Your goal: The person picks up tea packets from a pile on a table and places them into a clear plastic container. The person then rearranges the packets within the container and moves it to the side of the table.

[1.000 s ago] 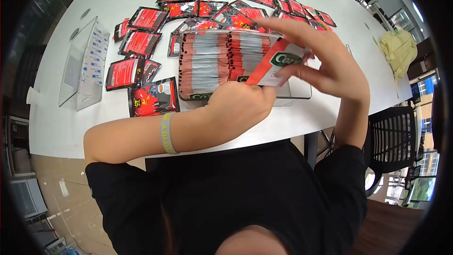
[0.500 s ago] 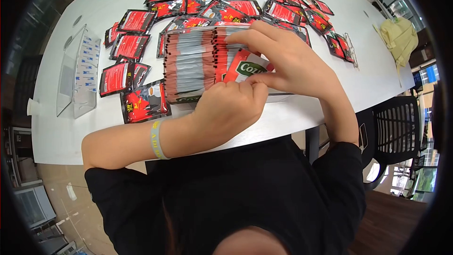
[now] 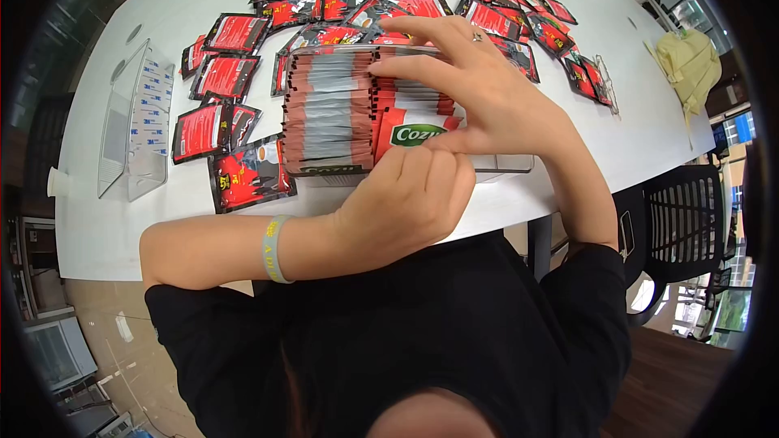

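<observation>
A clear box [image 3: 507, 164] stands near the table's front edge, its left part packed with a row of upright packets [image 3: 329, 109]. More red packets stand in its right part. In front of these, a red packet with a green oval label [image 3: 414, 131] leans in the box. My left hand [image 3: 418, 193] is curled at that packet's lower edge, its fingertips pinching there. My right hand [image 3: 475, 89] reaches over the box from the right, with thumb at the packet's lower right and the other fingers spread above the row.
Many red and black sachets [image 3: 235, 32] lie around the box on the white table [image 3: 97, 235]. An open clear container [image 3: 146, 126] stands at the left. A yellow-green bag [image 3: 686, 65] lies at the right edge, near a black chair [image 3: 682, 215].
The labelled packet has tilted less and sits lower in the box. My left hand has moved slightly down and right. My right hand's fingers have spread wider, uncovering more packets.
</observation>
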The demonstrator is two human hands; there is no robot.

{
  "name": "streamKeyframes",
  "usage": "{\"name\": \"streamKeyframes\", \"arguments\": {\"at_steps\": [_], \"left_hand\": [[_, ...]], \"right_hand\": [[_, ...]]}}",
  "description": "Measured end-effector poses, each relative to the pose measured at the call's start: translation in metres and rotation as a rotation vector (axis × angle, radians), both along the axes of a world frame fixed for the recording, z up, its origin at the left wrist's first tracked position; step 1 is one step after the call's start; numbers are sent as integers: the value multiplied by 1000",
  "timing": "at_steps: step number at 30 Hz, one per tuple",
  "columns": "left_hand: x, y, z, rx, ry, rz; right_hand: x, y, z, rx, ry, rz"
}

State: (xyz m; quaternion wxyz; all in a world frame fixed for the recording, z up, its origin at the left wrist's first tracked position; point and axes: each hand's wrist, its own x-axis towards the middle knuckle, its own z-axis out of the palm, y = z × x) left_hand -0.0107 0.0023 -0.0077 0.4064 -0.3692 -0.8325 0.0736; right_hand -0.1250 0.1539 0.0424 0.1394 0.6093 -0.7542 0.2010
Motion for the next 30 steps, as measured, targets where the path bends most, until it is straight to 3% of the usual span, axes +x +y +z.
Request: {"name": "streamKeyframes", "arguments": {"at_steps": [9,12,18,30], "left_hand": [[9,3,7,29,-42,150],[6,-2,11,92,-154,186],[6,-4,17,59,-120,158],[7,0,20,32,-212,162]], "right_hand": [[-1,1,-5,9,102,-50],[-5,6,-4,16,46,8],[-3,11,-2,56,17,106],[6,5,-5,96,213,-75]]}}
